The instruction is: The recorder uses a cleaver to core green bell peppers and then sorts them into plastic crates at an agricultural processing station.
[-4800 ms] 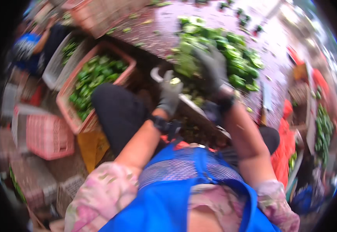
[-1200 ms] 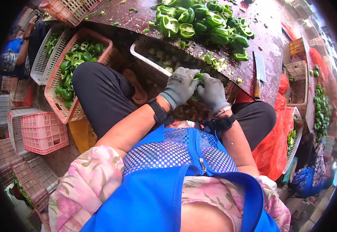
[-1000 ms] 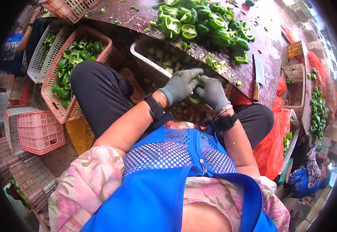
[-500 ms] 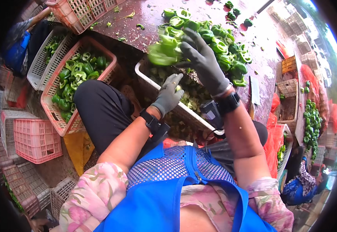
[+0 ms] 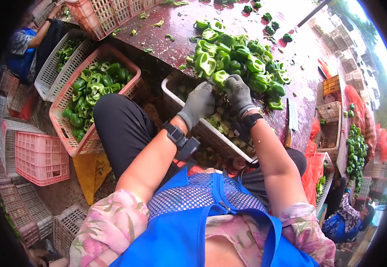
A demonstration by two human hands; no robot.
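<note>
1. Has a dark red table point(image 5: 155, 42) as main furniture, its top glossy, with strong glare toward the far end.
2. Shows brown, littered floor point(image 5: 63, 192) left of the table.
3. Includes a pink plastic crate point(image 5: 42, 155) farther left of the table.
4. Carries a dark slanting pole point(image 5: 313, 12) near the table's far right edge.
5. Opens, beyond the table to the right, onto pale stacked crates point(image 5: 346, 38), green trees point(image 5: 360, 22) and bright daylight.

Both gloved hands point(image 5: 238, 93) near cut green peppers point(image 5: 242, 55) on a maroon table point(image 5: 175, 29)
</note>
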